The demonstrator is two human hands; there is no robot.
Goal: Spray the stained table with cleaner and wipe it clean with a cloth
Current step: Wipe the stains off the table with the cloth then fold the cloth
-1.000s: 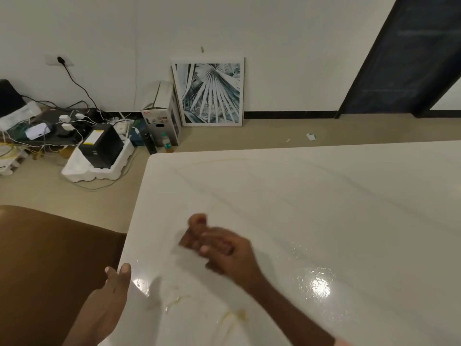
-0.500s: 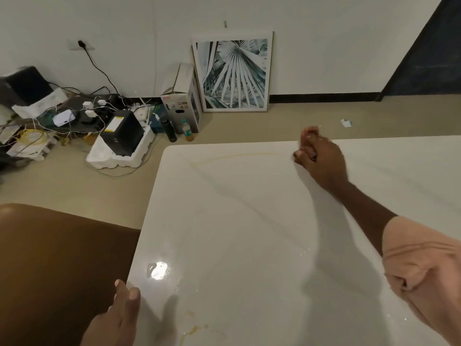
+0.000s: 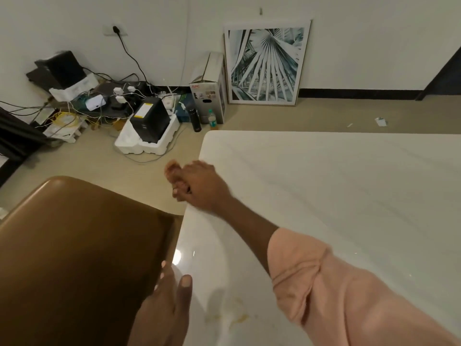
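The white marble-look table (image 3: 336, 196) fills the right of the head view. Yellow stains (image 3: 237, 318) lie near its front left corner. My right hand (image 3: 199, 188) reaches across to the table's left edge and grips a small bunched pinkish-brown cloth (image 3: 171, 171), which pokes out past the edge; most of the cloth is hidden in my fist. My left hand (image 3: 167, 300) rests on the left edge nearer to me, thumb on the tabletop and fingers straight along the side. No spray bottle is in view.
A brown chair seat (image 3: 74, 258) stands close against the table's left edge. On the floor beyond lie a black box in white foam (image 3: 149, 128), tangled cables, a cardboard box (image 3: 209, 93), two bottles and a framed leaf picture (image 3: 264, 63) leaning on the wall.
My right hand swept with the cloth from the table's far edge to the left edge. The view has shifted left and down; my left hand stays on the edge.
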